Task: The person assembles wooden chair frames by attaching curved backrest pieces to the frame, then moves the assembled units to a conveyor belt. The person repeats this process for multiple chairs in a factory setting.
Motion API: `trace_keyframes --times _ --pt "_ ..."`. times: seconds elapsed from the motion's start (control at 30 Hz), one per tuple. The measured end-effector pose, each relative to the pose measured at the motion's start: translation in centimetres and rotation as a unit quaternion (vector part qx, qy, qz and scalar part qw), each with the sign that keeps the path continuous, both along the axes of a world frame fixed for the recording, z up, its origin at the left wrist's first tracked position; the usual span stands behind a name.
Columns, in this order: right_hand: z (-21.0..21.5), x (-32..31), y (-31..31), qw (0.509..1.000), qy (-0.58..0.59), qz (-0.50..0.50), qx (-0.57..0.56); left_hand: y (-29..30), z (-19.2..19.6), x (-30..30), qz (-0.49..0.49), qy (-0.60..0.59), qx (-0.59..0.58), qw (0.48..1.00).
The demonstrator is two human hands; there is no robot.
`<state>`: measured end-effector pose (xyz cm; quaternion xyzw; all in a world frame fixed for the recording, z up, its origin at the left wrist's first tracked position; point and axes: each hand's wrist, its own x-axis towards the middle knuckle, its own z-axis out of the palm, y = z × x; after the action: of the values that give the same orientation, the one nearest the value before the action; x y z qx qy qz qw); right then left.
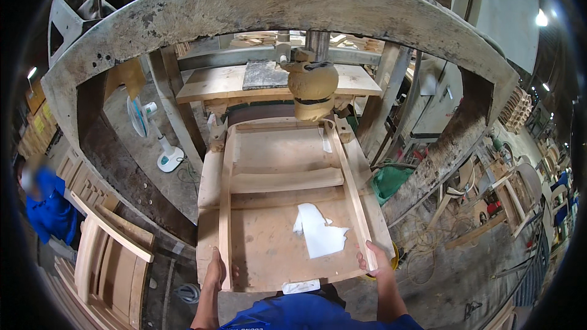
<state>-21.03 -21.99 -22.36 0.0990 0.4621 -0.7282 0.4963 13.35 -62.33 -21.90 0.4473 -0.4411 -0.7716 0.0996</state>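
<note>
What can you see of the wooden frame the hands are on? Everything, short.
The wooden frame looks like pale, unfinished wood: two long side rails joined by a curved cross slat at mid-length and another cross piece at the far end. It lies flat on a wooden work board, running away from the person toward a padded machine head. The left hand grips the near end of its left rail, the right hand its right rail.

Blurred co-worker [46, 208] at left edge
</note>
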Motion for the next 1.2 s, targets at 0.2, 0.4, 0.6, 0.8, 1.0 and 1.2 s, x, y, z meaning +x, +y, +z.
trace_keyframes --times 0.2,0.4,0.6,0.8,1.0,1.2 --pt "1.9 2.5 0.5 1.0 0.004 0.012 -0.013 -1.4 3.7 2.3 -0.043 -0.07 -0.079 0.993" --pt "7.8 6.2 0.6 0.999 0.026 -0.012 -0.026 -3.3 8.1 6.1 -0.124 -0.063 -0.096 0.986" --pt "9.3 8.4 3.1 0.997 0.072 -0.01 -0.015 -1.7 10.9 7.0 -0.159 -0.102 -0.128 0.974" --pt "10.7 10.5 4.4 0.997 0.08 -0.003 -0.005 0.1 10.8 9.4 -0.14 -0.09 -0.093 0.982" --pt "9.2 12.8 6.8 0.997 0.066 -0.014 0.031 2.4 9.4 11.2 -0.126 -0.139 -0.071 0.98" --pt "4.6 14.6 10.4 0.997 0.055 0.026 0.045 4.4 7.1 14.2 -0.171 -0.192 -0.027 0.966"
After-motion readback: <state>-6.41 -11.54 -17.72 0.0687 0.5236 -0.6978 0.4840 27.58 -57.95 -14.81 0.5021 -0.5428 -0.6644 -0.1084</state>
